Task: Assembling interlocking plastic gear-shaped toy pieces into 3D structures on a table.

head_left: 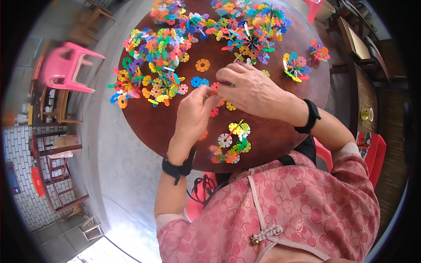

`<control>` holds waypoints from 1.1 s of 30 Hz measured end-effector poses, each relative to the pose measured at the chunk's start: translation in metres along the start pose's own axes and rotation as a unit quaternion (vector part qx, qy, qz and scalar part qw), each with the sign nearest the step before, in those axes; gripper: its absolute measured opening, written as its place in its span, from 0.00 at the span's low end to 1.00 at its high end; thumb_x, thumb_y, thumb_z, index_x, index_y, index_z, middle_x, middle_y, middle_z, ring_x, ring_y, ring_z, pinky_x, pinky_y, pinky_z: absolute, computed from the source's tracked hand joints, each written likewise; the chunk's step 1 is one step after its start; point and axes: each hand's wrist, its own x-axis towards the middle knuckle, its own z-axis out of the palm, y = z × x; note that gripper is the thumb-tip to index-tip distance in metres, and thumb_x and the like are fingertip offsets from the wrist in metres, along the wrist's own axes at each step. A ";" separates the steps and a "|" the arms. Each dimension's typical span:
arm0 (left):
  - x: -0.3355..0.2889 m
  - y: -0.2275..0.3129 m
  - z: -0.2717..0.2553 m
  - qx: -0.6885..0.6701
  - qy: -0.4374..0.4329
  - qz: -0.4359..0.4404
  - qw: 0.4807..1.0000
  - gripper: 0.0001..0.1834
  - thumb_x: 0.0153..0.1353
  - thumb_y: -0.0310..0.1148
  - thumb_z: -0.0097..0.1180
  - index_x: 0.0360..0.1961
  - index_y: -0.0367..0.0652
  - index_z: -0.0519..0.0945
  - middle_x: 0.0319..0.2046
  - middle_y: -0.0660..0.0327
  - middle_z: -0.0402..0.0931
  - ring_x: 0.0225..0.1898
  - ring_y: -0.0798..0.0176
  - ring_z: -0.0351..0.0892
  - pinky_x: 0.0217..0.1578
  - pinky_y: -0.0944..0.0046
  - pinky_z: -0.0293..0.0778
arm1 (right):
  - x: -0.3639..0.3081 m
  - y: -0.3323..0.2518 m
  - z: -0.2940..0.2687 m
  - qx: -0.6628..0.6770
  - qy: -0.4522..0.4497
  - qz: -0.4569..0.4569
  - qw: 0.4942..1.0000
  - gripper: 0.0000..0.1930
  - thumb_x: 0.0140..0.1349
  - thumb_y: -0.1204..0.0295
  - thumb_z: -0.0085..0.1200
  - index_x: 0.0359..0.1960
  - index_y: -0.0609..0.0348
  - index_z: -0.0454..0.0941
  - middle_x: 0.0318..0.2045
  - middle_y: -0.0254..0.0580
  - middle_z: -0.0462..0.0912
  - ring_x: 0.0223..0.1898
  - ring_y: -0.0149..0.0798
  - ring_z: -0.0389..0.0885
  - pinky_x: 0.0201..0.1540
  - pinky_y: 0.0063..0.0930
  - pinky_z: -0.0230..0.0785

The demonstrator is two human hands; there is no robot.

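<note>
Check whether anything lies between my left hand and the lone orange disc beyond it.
Yes: blue discs lie between your left hand and the orange disc; they look low enough to reach over.

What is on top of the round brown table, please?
The table bears colourful clusters of notched discs and a lone orange disc. The left hand and right hand cover part of its top, so anything directly beneath them cannot be seen.

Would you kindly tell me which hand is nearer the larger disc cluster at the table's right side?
Right. The right hand is left of the larger disc cluster; the left hand is farther left, past the right hand.
</note>
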 end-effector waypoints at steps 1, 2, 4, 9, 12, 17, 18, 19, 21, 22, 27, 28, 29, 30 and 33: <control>-0.004 0.014 -0.010 -0.074 -0.071 -0.027 0.994 0.11 0.61 0.38 0.55 0.34 0.40 0.76 0.30 0.53 0.77 0.31 0.48 0.77 0.31 0.53 0.70 | 0.000 -0.007 -0.012 -0.001 -0.001 0.002 1.000 0.08 0.53 0.72 0.56 0.35 0.58 0.76 0.37 0.42 0.73 0.32 0.47 0.79 0.35 0.40 0.72; -0.008 0.024 -0.018 -0.075 -0.073 -0.027 0.994 0.11 0.61 0.38 0.55 0.34 0.40 0.76 0.30 0.53 0.77 0.31 0.48 0.77 0.31 0.53 0.70 | 0.000 -0.014 -0.024 0.066 -0.066 0.038 0.995 0.10 0.54 0.72 0.57 0.37 0.58 0.74 0.36 0.44 0.74 0.32 0.47 0.78 0.35 0.38 0.71; -0.016 0.038 -0.032 -0.002 -0.057 0.090 0.994 0.09 0.61 0.34 0.55 0.31 0.40 0.75 0.26 0.54 0.73 0.28 0.48 0.75 0.29 0.54 0.68 | 0.001 -0.017 -0.041 0.134 -0.130 0.075 0.980 0.12 0.55 0.72 0.58 0.39 0.59 0.72 0.35 0.46 0.74 0.33 0.48 0.78 0.35 0.37 0.70; -0.031 0.053 -0.043 0.066 0.010 0.181 0.981 0.05 0.57 0.29 0.60 0.31 0.43 0.75 0.25 0.58 0.70 0.25 0.53 0.74 0.23 0.56 0.69 | -0.011 -0.015 -0.051 0.306 -0.141 0.118 0.934 0.13 0.58 0.67 0.59 0.36 0.63 0.70 0.24 0.48 0.75 0.28 0.53 0.76 0.30 0.42 0.67; -0.038 0.053 -0.044 0.066 -0.015 0.170 0.983 0.07 0.55 0.29 0.61 0.31 0.43 0.75 0.25 0.59 0.70 0.25 0.54 0.75 0.24 0.57 0.70 | -0.011 -0.024 -0.055 0.239 -0.122 0.082 0.960 0.12 0.58 0.67 0.58 0.30 0.61 0.70 0.21 0.49 0.74 0.27 0.53 0.76 0.28 0.44 0.66; -0.045 0.050 -0.044 0.092 -0.046 0.203 0.974 0.09 0.53 0.30 0.63 0.29 0.44 0.74 0.25 0.61 0.70 0.24 0.56 0.75 0.23 0.58 0.70 | -0.007 -0.032 -0.065 0.187 -0.074 0.067 0.977 0.12 0.57 0.69 0.58 0.28 0.61 0.68 0.21 0.46 0.72 0.27 0.50 0.76 0.28 0.42 0.67; -0.045 0.051 -0.045 0.097 -0.038 0.226 0.969 0.09 0.52 0.29 0.63 0.29 0.44 0.74 0.24 0.61 0.70 0.23 0.56 0.74 0.23 0.59 0.70 | -0.006 -0.034 -0.067 0.187 -0.074 0.067 0.977 0.12 0.57 0.69 0.58 0.28 0.61 0.68 0.21 0.46 0.72 0.27 0.50 0.76 0.28 0.42 0.67; -0.046 0.053 -0.047 0.097 -0.039 0.225 0.969 0.09 0.52 0.29 0.63 0.29 0.44 0.74 0.24 0.61 0.70 0.23 0.56 0.74 0.23 0.59 0.70 | -0.005 -0.037 -0.070 0.183 -0.059 0.058 0.980 0.12 0.57 0.69 0.58 0.28 0.61 0.68 0.21 0.44 0.72 0.26 0.48 0.76 0.28 0.41 0.67; -0.047 0.058 -0.053 0.108 -0.020 0.263 0.959 0.09 0.51 0.29 0.63 0.28 0.44 0.73 0.24 0.62 0.69 0.21 0.58 0.72 0.21 0.60 0.68 | -0.003 -0.039 -0.076 0.179 -0.044 0.051 0.982 0.12 0.56 0.68 0.59 0.27 0.60 0.68 0.21 0.43 0.71 0.26 0.47 0.76 0.28 0.40 0.67; -0.047 0.064 -0.058 0.106 -0.022 0.265 0.958 0.09 0.51 0.29 0.63 0.28 0.44 0.73 0.24 0.62 0.69 0.21 0.58 0.72 0.21 0.60 0.68 | -0.004 -0.040 -0.081 0.180 -0.053 0.044 0.981 0.12 0.55 0.68 0.59 0.27 0.59 0.68 0.20 0.42 0.70 0.25 0.46 0.75 0.28 0.39 0.67; -0.064 0.054 -0.090 0.161 -0.048 0.205 0.964 0.07 0.55 0.28 0.60 0.26 0.44 0.74 0.23 0.61 0.70 0.21 0.56 0.71 0.22 0.59 0.66 | -0.044 -0.024 -0.122 0.024 0.109 0.116 0.987 0.11 0.58 0.67 0.57 0.34 0.63 0.74 0.23 0.40 0.74 0.20 0.40 0.74 0.25 0.32 0.65; -0.062 0.036 -0.090 0.178 -0.029 0.155 0.971 0.07 0.56 0.29 0.59 0.25 0.43 0.74 0.23 0.60 0.70 0.21 0.55 0.71 0.22 0.59 0.66 | -0.045 -0.017 -0.155 0.121 -0.004 0.273 0.954 0.11 0.61 0.67 0.54 0.35 0.64 0.74 0.21 0.41 0.73 0.19 0.40 0.72 0.25 0.30 0.63; -0.061 0.025 -0.087 0.160 -0.039 0.120 0.979 0.07 0.59 0.30 0.58 0.26 0.41 0.73 0.23 0.59 0.71 0.23 0.52 0.73 0.23 0.58 0.67 | -0.050 -0.016 -0.145 0.117 -0.030 0.286 0.951 0.11 0.64 0.67 0.52 0.34 0.65 0.72 0.18 0.42 0.69 0.19 0.40 0.70 0.25 0.32 0.61; -0.057 0.015 -0.077 0.159 -0.042 0.122 0.979 0.07 0.59 0.30 0.58 0.26 0.41 0.73 0.23 0.59 0.71 0.23 0.52 0.73 0.23 0.58 0.67 | -0.059 -0.009 -0.131 0.126 -0.064 0.296 0.945 0.10 0.64 0.68 0.51 0.32 0.65 0.70 0.18 0.45 0.68 0.20 0.45 0.70 0.25 0.37 0.60; -0.038 -0.009 -0.041 0.131 0.001 0.130 0.983 0.08 0.61 0.33 0.57 0.29 0.41 0.74 0.23 0.57 0.71 0.24 0.50 0.74 0.24 0.55 0.68 | -0.072 0.014 -0.092 0.100 -0.061 0.243 0.963 0.10 0.64 0.69 0.51 0.30 0.64 0.69 0.19 0.49 0.68 0.23 0.52 0.71 0.26 0.41 0.61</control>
